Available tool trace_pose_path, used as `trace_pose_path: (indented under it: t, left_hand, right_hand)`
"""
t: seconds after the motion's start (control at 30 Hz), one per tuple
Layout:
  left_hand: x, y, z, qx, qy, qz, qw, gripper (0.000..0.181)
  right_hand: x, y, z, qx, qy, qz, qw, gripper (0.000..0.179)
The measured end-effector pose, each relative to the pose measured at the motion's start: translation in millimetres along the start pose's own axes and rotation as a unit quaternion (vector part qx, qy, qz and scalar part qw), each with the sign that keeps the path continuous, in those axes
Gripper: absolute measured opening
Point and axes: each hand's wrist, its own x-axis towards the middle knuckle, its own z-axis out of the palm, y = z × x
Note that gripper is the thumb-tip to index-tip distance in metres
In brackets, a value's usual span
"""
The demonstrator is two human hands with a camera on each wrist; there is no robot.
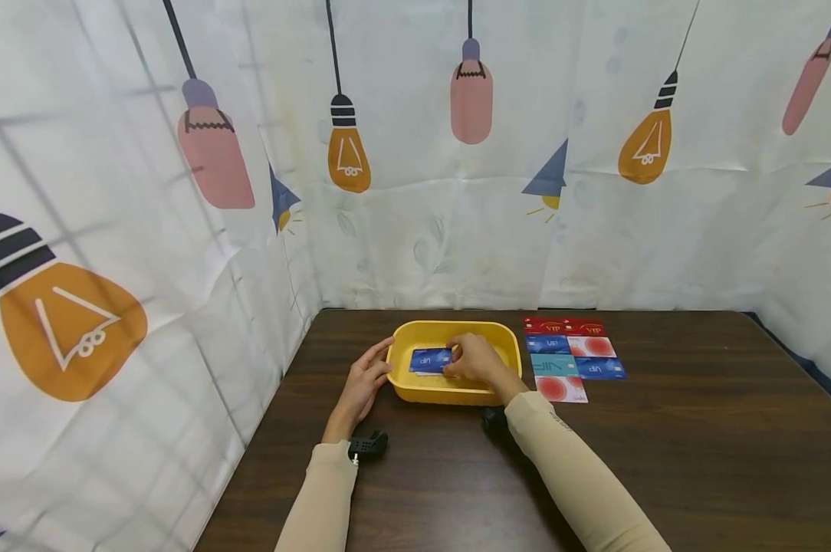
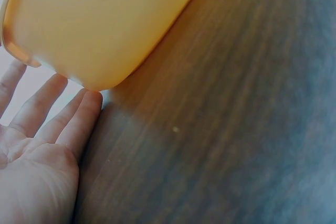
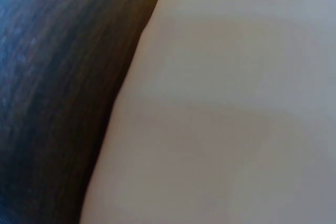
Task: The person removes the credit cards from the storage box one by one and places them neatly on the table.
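Observation:
A yellow plastic tray [image 1: 450, 394] stands near the table's far side. Inside it lies a blue card [image 1: 429, 359], and a pale edge shows just beneath. With curled fingers my right hand [image 1: 479, 360] reaches over the near rim and pinches the right end of this card. Fairly straight fingers of my left hand [image 1: 363, 383] touch the tray's left end from outside. In the left wrist view, the left fingertips [image 2: 93, 98] meet the wall of the tray [image 2: 110, 24]. The right wrist view shows only a blurred pale surface and table; the hand is hidden there.
Right of the tray, several cards lie side by side in two columns: red VIP cards [image 1: 545, 326], blue cards [image 1: 600, 369], a teal card [image 1: 552, 365] and white cards with red circles [image 1: 560, 389]. A patterned curtain [image 1: 415, 230] hangs behind the dark wooden table [image 1: 698, 429].

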Motion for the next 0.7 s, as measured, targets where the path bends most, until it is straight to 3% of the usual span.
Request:
trace_pose_path:
  t: [0.7]
  left_hand:
    - [0.6,-2.0,-1.2,-0.012,-0.007,0.003,0.9999,0.055]
  right_hand:
    - [-0.8,-3.1,-1.0,0.094,0.019,-0.023,0.9951,0.059]
